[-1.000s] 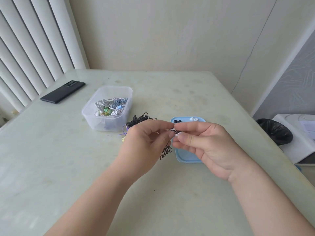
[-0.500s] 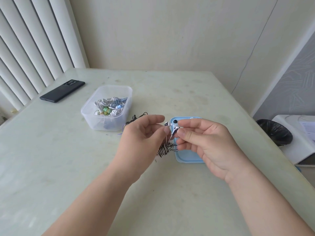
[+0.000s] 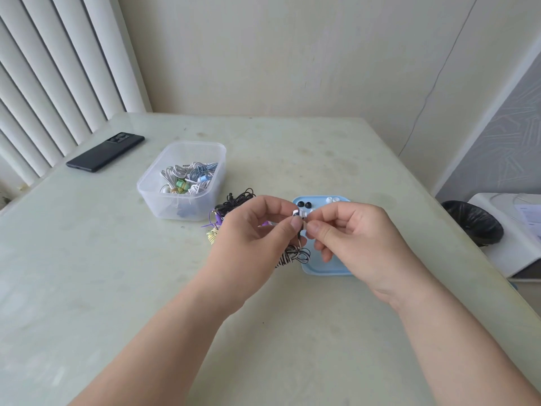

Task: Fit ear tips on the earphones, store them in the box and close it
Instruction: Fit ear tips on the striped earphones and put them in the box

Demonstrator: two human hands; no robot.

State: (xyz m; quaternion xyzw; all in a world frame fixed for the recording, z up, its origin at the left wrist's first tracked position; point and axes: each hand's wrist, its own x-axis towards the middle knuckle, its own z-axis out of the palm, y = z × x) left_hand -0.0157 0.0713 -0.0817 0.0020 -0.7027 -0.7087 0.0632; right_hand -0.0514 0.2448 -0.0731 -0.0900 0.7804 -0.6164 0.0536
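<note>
Two hands: left hand (image 3: pixel 257 232) and right hand (image 3: pixel 360 238) meet fingertip to fingertip just above the table (image 3: pixel 102 273), over the blue lid (image 3: pixel 325 272).
Left hand grip: thumb and forefinger pinch the earbud (image 3: pixel 297 213) with its end turned toward the right hand. Judged to be the steadying hand.
Right hand grip: thumb and forefinger pinch narrowly at the earbud's end, other fingers curled under. Whether a tip sits between them is too small to tell.
Striped cable (image 3: pixel 292 256): hangs below the left hand as a wound bundle, probably kept wound so it stores without tangling.
Lid as tray: lies flat. Black ear tips (image 3: pixel 304 204) and white ear tips (image 3: pixel 332 199) sit at its far edge, within reach and likely kept from rolling off.
Clear box (image 3: pixel 196 143): open, left of the hands, with wound earphones (image 3: pixel 187 178) already inside.
Waiting: a black bundle (image 3: pixel 237 199) and purple and yellow sets (image 3: pixel 215 227) lie between box and hands.
Step judged: fitting a tip. Storing this pair and closing are not yet done.
</note>
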